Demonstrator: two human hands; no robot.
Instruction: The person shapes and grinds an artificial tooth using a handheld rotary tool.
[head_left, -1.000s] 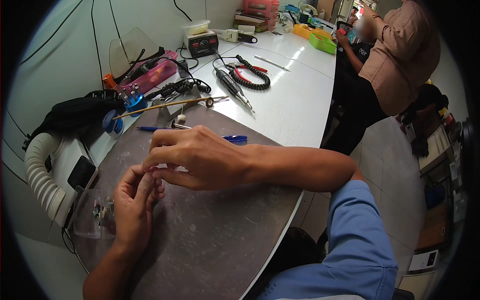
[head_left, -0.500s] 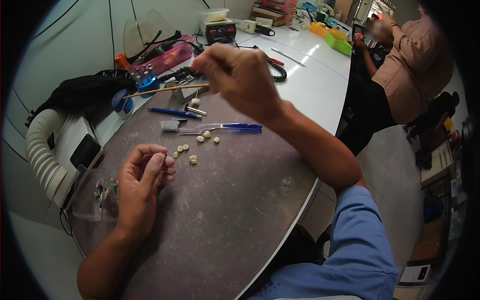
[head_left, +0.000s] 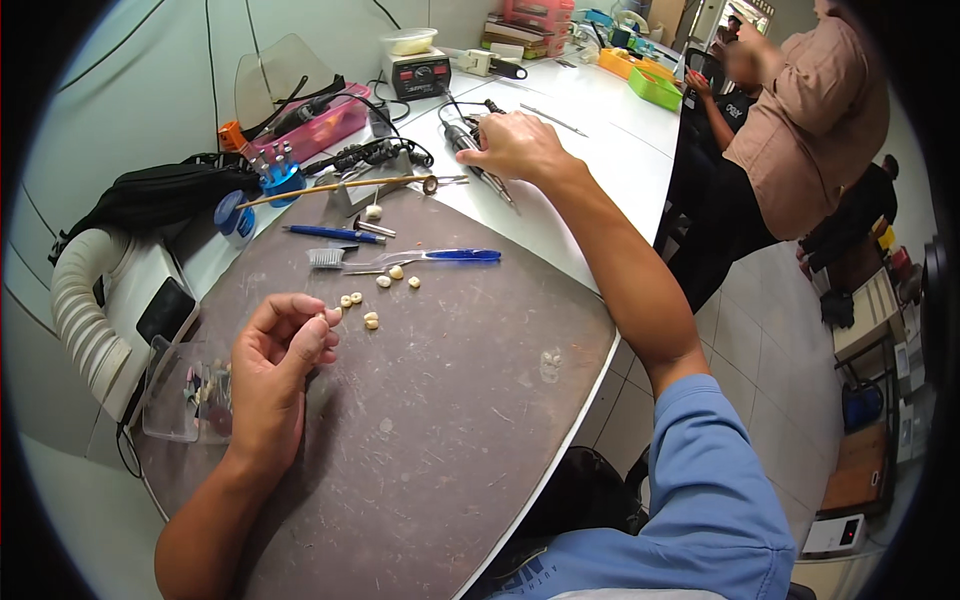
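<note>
My left hand (head_left: 272, 365) is raised over the brown board, thumb and fingertips pinched on a small whitish tooth (head_left: 334, 316), mostly covered by the fingers. Out at the far side my right hand (head_left: 522, 148) reaches over a grey rotary handpiece (head_left: 494, 183) lying on the white table. Its thumb crosses the handpiece, and its fingers curl along the other side. Several cream-coloured teeth (head_left: 371, 321) lie on the board beyond my left hand. Behind them rest a clear and blue toothbrush (head_left: 455, 256), a blue pen (head_left: 333, 234) and a short metal rod (head_left: 374, 228).
A thin wooden stick (head_left: 330, 186) bridges a blue jar (head_left: 232, 218) and a metal block (head_left: 372, 190). Burs stand in a blue holder (head_left: 283, 181). A control box (head_left: 418, 74) and pink tray (head_left: 325, 128) stand behind. A white hose (head_left: 72, 300) and clear box (head_left: 172, 410) are left. People stand right.
My right hand has come down from above the board, moving right and away onto the handpiece. My left hand stays nearly in place, with the whitish tooth now showing at its fingertips.
</note>
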